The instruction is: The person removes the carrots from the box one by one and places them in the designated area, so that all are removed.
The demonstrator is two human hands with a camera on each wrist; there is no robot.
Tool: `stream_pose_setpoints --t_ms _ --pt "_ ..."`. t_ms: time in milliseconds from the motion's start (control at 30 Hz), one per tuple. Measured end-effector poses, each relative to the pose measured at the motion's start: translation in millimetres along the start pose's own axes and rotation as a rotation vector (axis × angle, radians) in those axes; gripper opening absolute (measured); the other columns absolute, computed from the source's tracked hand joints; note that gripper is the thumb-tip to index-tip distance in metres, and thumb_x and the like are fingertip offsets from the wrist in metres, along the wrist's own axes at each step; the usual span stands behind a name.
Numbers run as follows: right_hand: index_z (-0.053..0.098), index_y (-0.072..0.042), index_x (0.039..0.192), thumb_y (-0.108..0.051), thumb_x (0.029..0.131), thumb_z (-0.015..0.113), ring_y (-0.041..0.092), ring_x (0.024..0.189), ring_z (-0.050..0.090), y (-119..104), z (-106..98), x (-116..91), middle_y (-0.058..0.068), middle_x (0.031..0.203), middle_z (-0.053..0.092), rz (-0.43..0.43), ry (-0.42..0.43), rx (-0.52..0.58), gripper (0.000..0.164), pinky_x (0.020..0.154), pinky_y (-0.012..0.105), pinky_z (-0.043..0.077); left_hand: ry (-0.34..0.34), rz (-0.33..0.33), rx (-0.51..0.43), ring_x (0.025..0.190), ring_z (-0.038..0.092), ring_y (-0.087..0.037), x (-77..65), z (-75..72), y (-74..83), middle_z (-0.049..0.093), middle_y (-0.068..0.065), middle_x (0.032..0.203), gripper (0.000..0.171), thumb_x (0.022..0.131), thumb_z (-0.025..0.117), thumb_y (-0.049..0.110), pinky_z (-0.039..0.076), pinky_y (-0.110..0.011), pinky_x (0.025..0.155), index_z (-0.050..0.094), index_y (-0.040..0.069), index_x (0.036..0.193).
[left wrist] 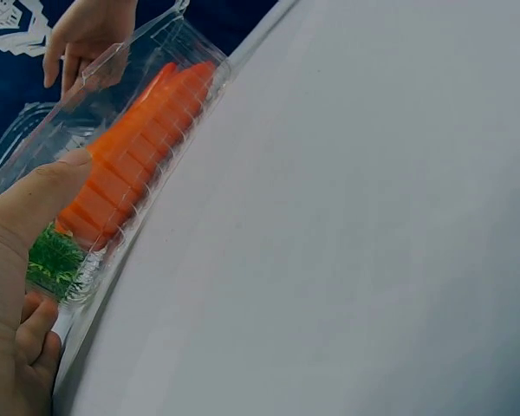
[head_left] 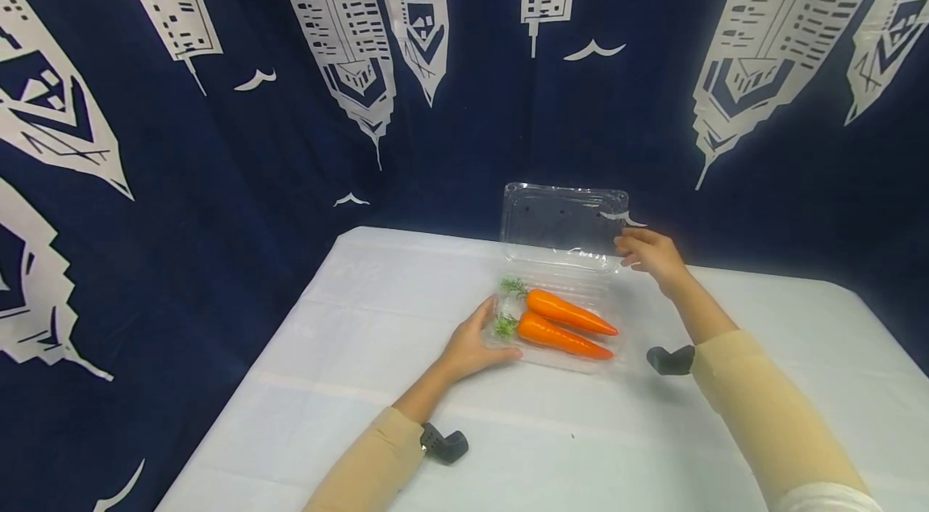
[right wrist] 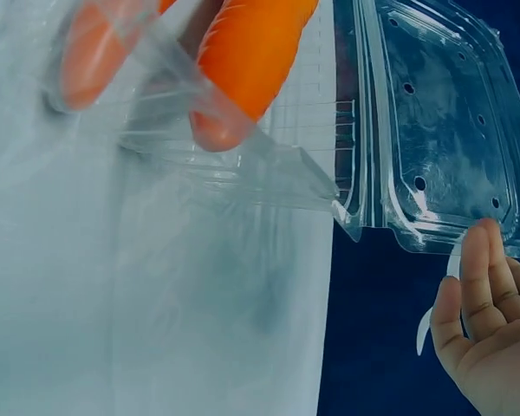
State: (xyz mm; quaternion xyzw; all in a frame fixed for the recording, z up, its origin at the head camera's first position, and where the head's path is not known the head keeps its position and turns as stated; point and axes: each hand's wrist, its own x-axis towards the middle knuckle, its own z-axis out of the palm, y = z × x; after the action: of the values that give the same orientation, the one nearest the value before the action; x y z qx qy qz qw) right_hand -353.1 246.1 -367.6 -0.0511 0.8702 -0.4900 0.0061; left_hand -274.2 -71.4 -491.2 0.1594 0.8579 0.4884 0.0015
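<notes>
A clear plastic clamshell container [head_left: 559, 364] lies on the table with its hinged lid [head_left: 562, 222] raised at the back. Inside the base are two orange carrots, a rear one [head_left: 569, 310] and a front one [head_left: 562, 336], with green tops to the left. My left hand [head_left: 468, 347] holds the base's left end, thumb along the front and fingers behind; in the left wrist view the thumb [left wrist: 48, 195] crosses the container's wall. At the lid's right edge is my right hand [head_left: 653, 251]; its fairly straight fingers [right wrist: 478, 277] touch the rim in the right wrist view.
A white-covered table [head_left: 348, 318] carries the container. Behind it hangs a dark blue curtain [head_left: 464, 149] with white building prints. Dark wrist-worn devices [head_left: 444, 444] sit below both forearms.
</notes>
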Motion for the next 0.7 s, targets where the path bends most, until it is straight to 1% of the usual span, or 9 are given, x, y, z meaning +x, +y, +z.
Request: stream_pose_setpoints --t_ms 67,167,300,400,700 --pt "0.032 0.007 0.139 -0.035 0.096 0.045 0.026 0.090 0.058 1.7 0.5 0.6 0.030 0.123 0.051 0.011 -0.010 -0.004 0.062 0.089 0.042 0.048 0.000 -0.002 0.003 0.128 0.038 -0.022 0.1 0.0 0.1 0.033 -0.006 0.146 0.109 0.063 0.079 0.053 0.032 -0.038 0.105 0.021 0.017 0.148" --pt "0.030 0.006 0.140 -0.037 0.096 0.045 0.025 0.090 0.057 3.1 0.7 1.9 0.030 0.124 0.051 0.022 -0.020 -0.009 0.063 0.090 0.043 0.047 -0.001 -0.003 0.006 0.128 0.037 -0.021 0.4 0.3 -0.7 0.033 -0.005 0.146 0.109 0.063 0.079 0.053 0.031 -0.038 0.105 0.021 0.018 0.148" --pt "0.027 0.007 0.141 -0.037 0.096 0.045 0.032 0.094 0.056 3.8 1.9 1.9 0.030 0.124 0.050 0.028 -0.032 -0.013 0.065 0.092 0.046 0.045 -0.002 0.001 0.002 0.129 0.037 -0.022 0.6 1.2 -1.8 0.033 -0.005 0.146 0.108 0.063 0.078 0.054 0.031 -0.039 0.105 0.021 0.018 0.148" --pt "0.024 0.007 0.141 -0.036 0.096 0.046 0.039 0.100 0.053 4.0 4.1 0.5 0.031 0.122 0.050 0.035 -0.041 -0.020 0.067 0.093 0.047 0.044 -0.002 0.004 -0.002 0.129 0.037 -0.022 0.7 1.3 -2.1 0.033 -0.005 0.146 0.107 0.064 0.078 0.053 0.032 -0.039 0.104 0.021 0.017 0.148" --pt "0.020 0.007 0.143 -0.037 0.096 0.044 0.038 0.101 0.054 9.6 6.2 -3.0 0.031 0.123 0.049 0.044 -0.066 -0.027 0.068 0.094 0.048 0.043 -0.003 0.001 0.004 0.128 0.037 -0.022 0.5 0.8 -0.9 0.035 -0.007 0.144 0.108 0.064 0.078 0.053 0.032 -0.039 0.105 0.021 0.016 0.148"
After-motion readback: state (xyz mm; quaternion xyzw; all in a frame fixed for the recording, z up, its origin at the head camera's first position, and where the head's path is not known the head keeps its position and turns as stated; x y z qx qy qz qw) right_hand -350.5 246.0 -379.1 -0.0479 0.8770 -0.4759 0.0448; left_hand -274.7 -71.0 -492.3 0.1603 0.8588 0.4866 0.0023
